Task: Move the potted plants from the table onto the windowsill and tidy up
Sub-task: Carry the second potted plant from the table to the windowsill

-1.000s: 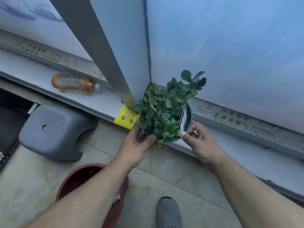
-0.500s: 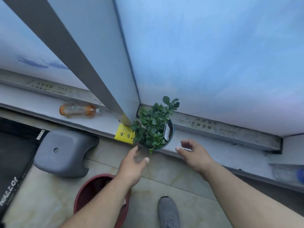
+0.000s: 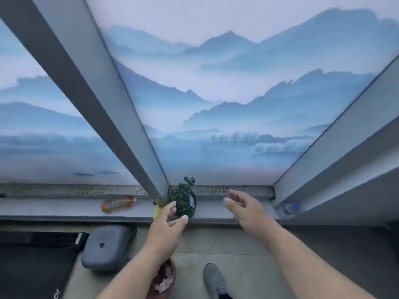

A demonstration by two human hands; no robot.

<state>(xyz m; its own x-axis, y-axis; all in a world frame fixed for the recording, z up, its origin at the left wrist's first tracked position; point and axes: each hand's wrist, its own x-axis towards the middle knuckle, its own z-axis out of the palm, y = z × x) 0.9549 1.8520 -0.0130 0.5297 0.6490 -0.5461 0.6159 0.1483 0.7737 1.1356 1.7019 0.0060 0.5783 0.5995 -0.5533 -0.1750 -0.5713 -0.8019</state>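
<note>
Since 0.5 s ago: both hands have drawn back from the pot and spread wider apart; camera has tipped up, so far more of the window is in view. The pot sits in the same spot as before

Near field: grey shoe on the tiled floor at bottom centre. Reddish-brown bin just under the left forearm, pale crumpled scraps inside. Grey plastic stool to the left of it, one round hole in its top, beside a black mat

Hands: left hand is in front of the pot, fingers relaxed and slightly spread, holding nothing; in this view its fingertips overlap the pot's near edge, contact cannot be told. Right hand is well to the right of the pot, fingers loosely extended, empty, clearly apart from it

Task object: potted plant, small green leaves in a dark round pot, white tag at its right side, stands upright on the windowsill, at the foot of the grey window post. Yellow sticker on the sill edge just left of the pot, partly hidden by the left hand

Further along the sill: orange bottle lying on its side, left of the post; clear bottle with blue cap at the far right, blurred

Far field: window film printed with blue misty mountains
</note>
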